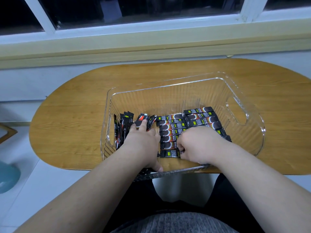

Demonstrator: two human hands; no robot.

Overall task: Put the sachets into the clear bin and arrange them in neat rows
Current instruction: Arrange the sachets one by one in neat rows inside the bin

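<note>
Item: clear bin [168,96], ribbed, with 2 cut-out handles, set on an oval wood-grain worktop [75,115]; clock readings run from the bin's centre, 12 o'clock being away from the person. Contents: dark sachets in 3 groups. A flat column [170,130] runs from the centre toward 6 o'clock, each sachet lying crosswise and edge to edge. A second flat column [202,118] touches it at 3 o'clock. An upright, loosely leaning bundle [122,130] stands at 9 o'clock against the left wall. Left grip [143,138]: fingers straight and laid over the bundle, judged to be steadying it so it does not spill onto the flat rows. Right grip [200,145]: fingers curled, pinching the end of the nearest sachet [169,153] at 6 o'clock, judged to be squaring it in line with the column above. Status, as a judgement: the sachets seen are inside the bin, 2 rows are formed and the bundle is not yet laid flat. Surroundings: a pale window sill [117,46] and white window frame [151,26] at 12 o'clock with dark panes; a pale floor [25,157] around the worktop; a blue rounded object [8,175] at 8 o'clock, unidentified.
</note>
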